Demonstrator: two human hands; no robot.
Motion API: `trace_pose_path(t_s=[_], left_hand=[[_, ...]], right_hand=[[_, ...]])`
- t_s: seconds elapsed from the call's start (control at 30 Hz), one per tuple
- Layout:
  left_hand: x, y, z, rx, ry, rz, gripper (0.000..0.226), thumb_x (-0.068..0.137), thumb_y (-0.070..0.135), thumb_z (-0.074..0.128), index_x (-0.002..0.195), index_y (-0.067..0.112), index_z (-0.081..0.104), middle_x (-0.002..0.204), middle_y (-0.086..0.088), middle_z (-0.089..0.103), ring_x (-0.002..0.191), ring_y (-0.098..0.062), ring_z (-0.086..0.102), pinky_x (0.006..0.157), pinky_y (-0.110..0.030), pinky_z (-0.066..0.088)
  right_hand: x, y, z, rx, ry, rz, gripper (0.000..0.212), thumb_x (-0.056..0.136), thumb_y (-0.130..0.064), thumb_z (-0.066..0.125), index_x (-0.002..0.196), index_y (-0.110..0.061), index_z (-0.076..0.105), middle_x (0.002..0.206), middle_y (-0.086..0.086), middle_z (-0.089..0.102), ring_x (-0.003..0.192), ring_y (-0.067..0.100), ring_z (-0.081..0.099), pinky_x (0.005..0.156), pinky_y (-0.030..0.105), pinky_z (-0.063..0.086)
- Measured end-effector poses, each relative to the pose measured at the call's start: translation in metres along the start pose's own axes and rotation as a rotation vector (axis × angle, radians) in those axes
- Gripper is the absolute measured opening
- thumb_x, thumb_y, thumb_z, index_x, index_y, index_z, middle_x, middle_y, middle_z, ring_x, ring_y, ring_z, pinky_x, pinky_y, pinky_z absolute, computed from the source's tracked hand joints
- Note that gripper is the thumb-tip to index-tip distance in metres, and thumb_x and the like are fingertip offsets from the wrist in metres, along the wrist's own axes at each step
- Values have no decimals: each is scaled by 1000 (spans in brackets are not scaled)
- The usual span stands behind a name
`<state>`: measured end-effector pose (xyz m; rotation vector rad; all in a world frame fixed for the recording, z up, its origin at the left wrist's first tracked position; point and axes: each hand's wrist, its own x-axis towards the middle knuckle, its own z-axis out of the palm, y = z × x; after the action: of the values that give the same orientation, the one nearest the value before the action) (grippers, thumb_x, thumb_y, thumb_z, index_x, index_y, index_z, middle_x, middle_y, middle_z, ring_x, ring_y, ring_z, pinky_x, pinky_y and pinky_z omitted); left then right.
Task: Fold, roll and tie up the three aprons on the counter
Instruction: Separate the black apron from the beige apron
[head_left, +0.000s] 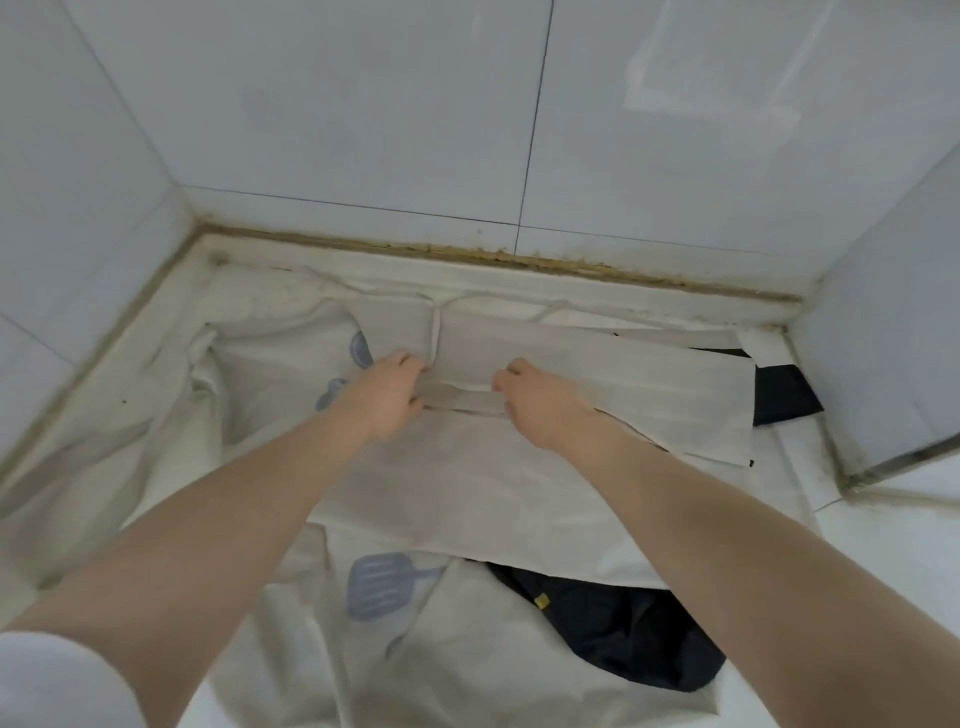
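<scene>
Pinching the strap (464, 401) — both ends ours.
Left hand (382, 397) and right hand (540, 402) grip it over the beige apron (467, 478).

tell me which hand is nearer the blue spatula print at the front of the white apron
Left. The left hand is up and slightly left of the blue spatula print; the right hand is farther up and off to the right.

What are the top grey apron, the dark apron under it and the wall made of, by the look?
Grey apron: thin matte woven cloth, probably cotton or a blend; it lies in flat folds with sharp creases and faint stripes. Dark apron: soft navy or black fabric, bunched in loose wrinkles; fibre unclear. Wall: glazed white ceramic tile, glossy, with reflections and thin grout lines.
</scene>
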<state>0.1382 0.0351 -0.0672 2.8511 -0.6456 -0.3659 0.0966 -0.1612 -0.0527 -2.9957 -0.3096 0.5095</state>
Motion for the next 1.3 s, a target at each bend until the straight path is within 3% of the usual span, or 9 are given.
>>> trace_pose_path(t_s=[0.23, 0.43, 0.57, 0.73, 0.87, 0.97, 1.07, 1.2, 1.3], left_hand=[[31, -48, 9, 95, -171, 41, 72, 70, 49, 75, 121, 7, 47, 125, -10, 42, 119, -27, 42, 94, -34, 38], [36, -65, 12, 162, -122, 142, 75, 68, 66, 65, 115, 11, 47, 120, -5, 44, 115, -23, 38, 92, -32, 34], [36, -71, 16, 157, -126, 177, 69, 70, 68, 61, 115, 17, 50, 119, -3, 42, 117, -24, 35, 94, -35, 34], [36, -70, 18, 177, -139, 167, 66, 73, 68, 58, 112, 16, 49, 122, -2, 42, 121, -25, 32, 96, -36, 32], [30, -69, 17, 205, -166, 184, 63, 75, 67, 56, 111, 15, 53, 118, 1, 45, 119, -23, 32, 93, -33, 33], [23, -70, 16, 211, -198, 208, 55, 80, 62, 55, 109, 15, 55, 116, 1, 47, 117, -23, 34, 89, -32, 33], [16, -72, 16, 197, -172, 201, 46, 91, 54, 44, 107, 13, 57, 118, -1, 49, 118, -25, 34, 88, -33, 34], [11, -65, 17, 203, -129, 164, 44, 93, 49, 43, 109, 11, 57, 118, -4, 50, 118, -25, 36, 88, -34, 36], [4, -57, 15, 211, -81, 108, 43, 91, 45, 49, 113, 7, 48, 120, -9, 49, 117, -27, 41, 87, -34, 35]], right_hand=[[62, -49, -4, -121, -169, -144, 64, 97, -3, 38, 151, -24, 11, 159, -8, -9, 128, 28, 45, 90, 42, 45], [101, -65, -6, -366, -159, -263, 31, 101, -20, 35, 131, -15, 42, 130, 5, 51, 115, 28, 56, 85, 39, 45], [124, -42, -31, -567, -225, -140, 30, 100, -13, 36, 123, -14, 55, 124, 5, 57, 114, 28, 57, 82, 34, 44], [147, -20, -73, -424, 63, 117, 34, 90, 7, 41, 119, -4, 57, 121, 12, 53, 109, 36, 58, 74, 41, 46], [158, -16, -79, -122, 240, 286, 36, 86, 13, 41, 118, -1, 48, 121, 17, 43, 104, 41, 56, 75, 44, 45], [151, -15, -68, -32, 81, 184, 58, 88, 12, 40, 141, -10, 31, 151, 13, 16, 115, 41, 52, 79, 37, 46], [133, -23, -56, -82, -39, 104, 82, 85, 15, 39, 151, -26, 12, 158, 3, -16, 108, 32, 55, 56, 28, 40], [92, -44, -36, -157, 75, 8, 55, 89, 3, 42, 139, -18, 33, 149, 6, 19, 111, 28, 52, 65, 36, 43], [53, -52, -9, -216, -51, -180, 28, 95, -14, 40, 121, -12, 47, 128, 8, 41, 114, 28, 50, 80, 38, 44]])
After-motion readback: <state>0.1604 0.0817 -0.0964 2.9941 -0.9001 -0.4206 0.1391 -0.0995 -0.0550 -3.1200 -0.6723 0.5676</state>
